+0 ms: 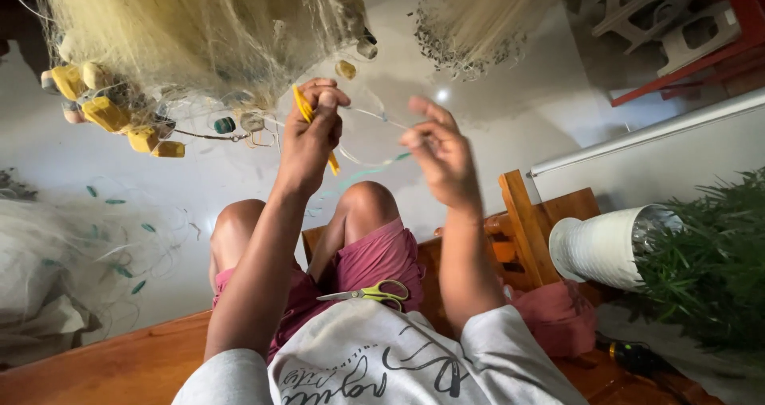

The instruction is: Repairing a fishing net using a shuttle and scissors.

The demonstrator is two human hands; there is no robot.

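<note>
left hand [312, 126] clenched round a yellow netting needle [305, 112], right hand [437, 152] fingers pinching thin fishing line [374, 117], scissors [373, 293] resting on lap

I see a pale yellowish net [199, 31] far left, hung with mustard-yellow floats [103, 112]. My left hand [309, 138] shows a bright yellow netting needle [305, 112]; a thin whitish line [374, 117] runs to my right hand [438, 154]. On my lap, maroon shorts [374, 262] carry scissors [370, 293] with yellow-green handles and silver blades. My shirt [358, 365] is light grey with dark script. At right stands a white ribbed pot [602, 246] of dark green foliage [709, 270]. The bench [119, 365] is orange-brown wood, the floor [494, 134] pale grey.
</note>
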